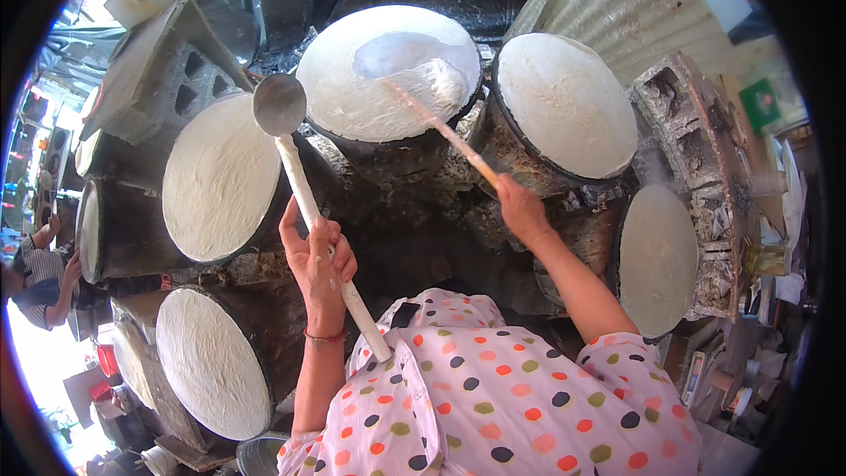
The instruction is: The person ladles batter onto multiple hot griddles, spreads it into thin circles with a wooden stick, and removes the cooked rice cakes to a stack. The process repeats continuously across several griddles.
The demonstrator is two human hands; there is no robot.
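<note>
My left hand (pixel 319 266) is closed around the pale handle of a metal ladle (pixel 279 106). The ladle's round bowl is raised near the rim of a left griddle, and its handle end rests by my shirt front. A wooden stick (pixel 447 130) is gripped in my right hand (pixel 522 210). Its far tip reaches over the middle round griddle (pixel 339 97), beside a bunched whitish mass (pixel 442 82). I cannot tell whether that mass is fixed to the stick. Left of it, a greyish bare-looking patch (pixel 388 55) shows amid the white coating.
White-coated round griddles curve around me: one right of the middle (pixel 568 106), another far right (pixel 659 260), and others at left (pixel 220 181) and lower left (pixel 214 361). Concrete blocks (pixel 172 70) stand at left, more (pixel 692 176) at right. Another person (pixel 44 278) is at far left.
</note>
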